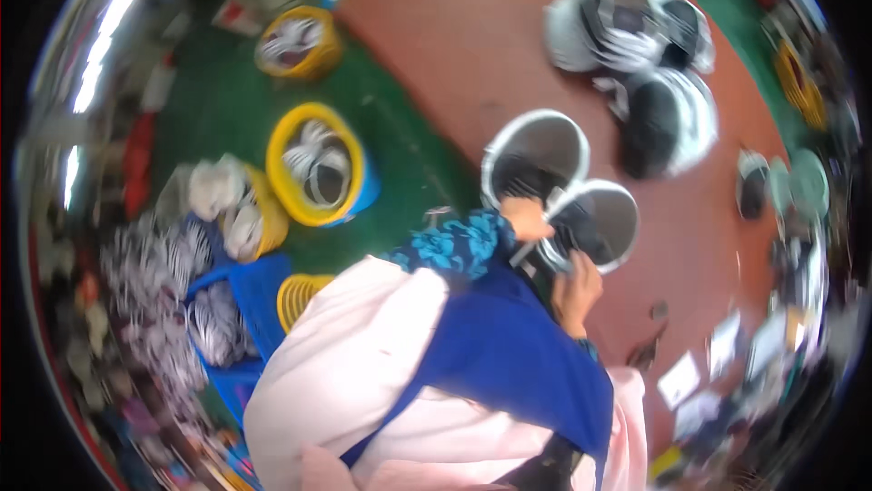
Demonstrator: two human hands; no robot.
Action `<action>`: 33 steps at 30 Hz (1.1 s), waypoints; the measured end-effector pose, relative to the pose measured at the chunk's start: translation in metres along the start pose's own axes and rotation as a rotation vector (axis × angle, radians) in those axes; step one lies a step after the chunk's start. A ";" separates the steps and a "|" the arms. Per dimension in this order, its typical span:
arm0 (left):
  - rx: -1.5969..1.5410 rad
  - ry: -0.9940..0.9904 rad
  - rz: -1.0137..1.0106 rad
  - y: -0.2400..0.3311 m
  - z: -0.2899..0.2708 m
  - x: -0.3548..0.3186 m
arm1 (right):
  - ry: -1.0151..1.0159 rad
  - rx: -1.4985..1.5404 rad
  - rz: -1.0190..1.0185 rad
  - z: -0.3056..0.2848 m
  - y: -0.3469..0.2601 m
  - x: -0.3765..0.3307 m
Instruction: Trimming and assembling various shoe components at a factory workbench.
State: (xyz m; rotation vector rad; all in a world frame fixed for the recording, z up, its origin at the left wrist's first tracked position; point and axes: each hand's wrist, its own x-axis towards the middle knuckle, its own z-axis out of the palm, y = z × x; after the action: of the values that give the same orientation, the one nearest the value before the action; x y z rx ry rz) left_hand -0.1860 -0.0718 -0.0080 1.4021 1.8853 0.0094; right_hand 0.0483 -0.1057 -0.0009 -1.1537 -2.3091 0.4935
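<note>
In front of me on the red-brown table (727, 264) lie two black-and-white pieces that look like shoe uppers, each with a round white edge and grey lining. My left hand (527, 218), at the end of a blue flowered sleeve, is closed on the left edge of the nearer shoe upper (610, 218), by a thin white strip. Fingers of my right hand (577, 293) grip that same piece's near edge; blur hides the fingertips in part. The other shoe upper (538, 148) lies just beyond my left hand, touching the nearer one.
Piles of black-and-white shoe uppers (668, 119) stand at the table's far right. Left of the table, yellow baskets (274, 164) with striped pieces stand on the green floor (400, 141), near a blue crate (250, 309). Papers (679, 380) lie at the right.
</note>
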 end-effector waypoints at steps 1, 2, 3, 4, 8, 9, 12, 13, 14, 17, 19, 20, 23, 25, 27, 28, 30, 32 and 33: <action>-0.040 0.005 0.002 -0.011 0.000 -0.008 | 0.063 -0.043 0.025 -0.004 -0.003 -0.005; -0.081 0.031 0.010 -0.030 -0.003 -0.021 | 0.073 -0.024 0.083 -0.006 0.002 -0.004; -0.098 0.070 -0.029 -0.051 -0.004 -0.036 | 0.074 -0.066 0.121 -0.007 0.005 -0.003; -0.138 0.120 -0.060 -0.075 -0.001 -0.053 | 0.150 -0.148 0.111 0.004 0.020 -0.008; -0.373 0.221 -0.321 -0.165 0.024 -0.113 | -0.072 -0.262 0.115 0.016 0.050 -0.002; -0.506 0.139 -0.235 -0.166 0.011 -0.117 | -0.143 -0.339 0.068 0.020 0.069 0.000; -1.026 0.423 -0.345 -0.253 0.121 -0.090 | -0.136 -0.322 0.056 0.075 0.109 -0.005; -0.849 0.259 -0.560 -0.277 0.136 -0.087 | -0.187 -0.339 0.069 0.088 0.107 0.004; -1.039 0.525 -0.557 -0.300 0.177 -0.093 | -0.248 -0.349 0.071 0.106 0.096 0.019; -1.120 0.297 -0.655 -0.312 0.148 -0.110 | -0.041 -0.419 -0.227 0.120 0.087 0.024; -0.713 0.443 -0.506 -0.392 0.227 -0.110 | -0.208 -0.307 -0.248 0.152 0.074 0.050; -0.708 0.466 -0.487 -0.399 0.205 -0.098 | -0.180 -0.309 -0.257 0.160 0.071 0.069; -0.703 0.580 -0.633 -0.441 0.160 -0.153 | -0.230 -0.266 -0.233 0.182 0.077 0.091; -0.712 0.637 -0.740 -0.459 0.114 -0.203 | -0.285 -0.245 -0.216 0.190 0.094 0.097; -0.721 0.681 -0.851 -0.470 0.057 -0.253 | -0.347 -0.229 -0.191 0.193 0.113 0.090; -0.717 0.699 -0.901 -0.480 0.021 -0.278 | -0.374 -0.220 -0.169 0.196 0.119 0.086; -0.700 0.730 -0.985 -0.492 -0.050 -0.313 | -0.417 -0.204 -0.111 0.195 0.133 0.076; -0.419 0.939 -1.201 -0.552 -0.007 -0.352 | -0.504 -0.132 -0.142 0.202 0.142 0.090; -0.549 1.096 -1.154 -0.539 -0.069 -0.310 | -0.482 -0.175 -0.028 0.185 0.156 0.066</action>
State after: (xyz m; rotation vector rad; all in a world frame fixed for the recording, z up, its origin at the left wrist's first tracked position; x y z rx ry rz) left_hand -0.6340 -0.5087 -0.0153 -0.3303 2.9563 0.7772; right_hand 0.0044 0.0205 -0.2136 -1.1804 -2.8241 0.6242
